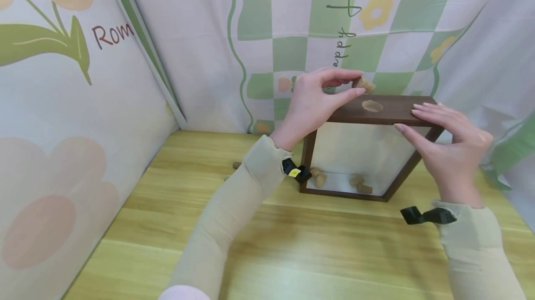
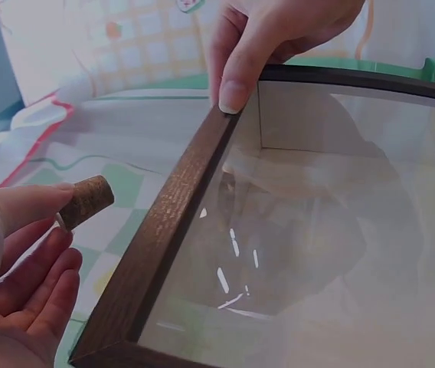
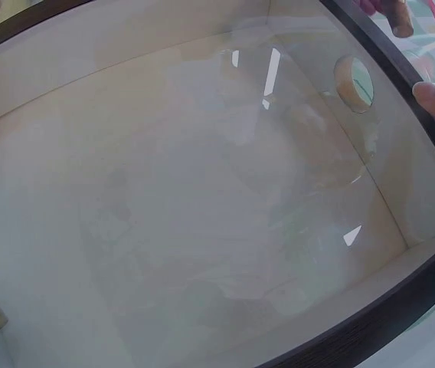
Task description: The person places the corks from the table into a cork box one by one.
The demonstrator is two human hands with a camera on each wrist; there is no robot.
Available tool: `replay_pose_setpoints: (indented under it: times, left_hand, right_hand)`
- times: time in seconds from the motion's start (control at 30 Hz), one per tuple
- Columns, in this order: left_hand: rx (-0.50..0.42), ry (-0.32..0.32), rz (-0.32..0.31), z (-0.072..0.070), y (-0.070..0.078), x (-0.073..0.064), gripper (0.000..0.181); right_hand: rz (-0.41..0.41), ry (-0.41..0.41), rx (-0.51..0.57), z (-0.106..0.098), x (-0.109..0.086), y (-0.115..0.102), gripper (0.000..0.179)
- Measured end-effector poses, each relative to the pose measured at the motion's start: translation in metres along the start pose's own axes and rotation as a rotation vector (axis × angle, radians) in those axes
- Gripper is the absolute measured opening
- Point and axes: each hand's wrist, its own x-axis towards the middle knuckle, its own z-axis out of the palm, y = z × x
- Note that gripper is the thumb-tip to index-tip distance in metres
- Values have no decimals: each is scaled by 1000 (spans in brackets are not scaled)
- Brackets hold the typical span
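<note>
Passable, in head view, at six o'clock of the wooden shadow box (image 1: 359, 151), over the tabletop (image 1: 334, 253) between sleeves (image 1: 476, 244). Hemmed in around the top hole (image 1: 373, 106): by left hand (image 1: 311, 100) at nine, cork stopper (image 1: 366, 85) at eleven, right hand (image 1: 453, 146) at four.

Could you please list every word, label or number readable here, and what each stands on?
"Rom": on the left floral cloth, cut off at its edge.
"appy": sideways on the green-checked cloth; the lettering above it runs out of frame, unclear.
Yellow label on the left wrist's black device: too small to read.
</note>
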Motion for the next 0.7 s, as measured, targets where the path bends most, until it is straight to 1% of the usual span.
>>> replay_pose_setpoints:
  times: [0.07, 0.2, 0.37, 0.5, 0.6, 0.7]
  left_hand:
    - [8, -22, -4, 3, 0, 4, 32]
    - [41, -72, -37, 10, 0, 10, 31]
    - [119, -143, -48, 17, 0, 16, 31]
    - [203, -191, -65, 19, -1, 19, 31]
    - [233, -209, -75, 20, -3, 20, 36]
    - [216, -196, -102, 19, -3, 19, 45]
  right_hand:
    - [-4, 1, -5, 0, 0, 0, 34]
    - [-12, -3, -17, 0, 0, 0, 35]
    - [-10, -11, -24, 0, -1, 0, 35]
    - [-13, 4, -24, 1, 0, 0, 35]
    - [-16, 12, -21, 2, 0, 0, 35]
    - [-23, 4, -26, 2, -1, 0, 35]
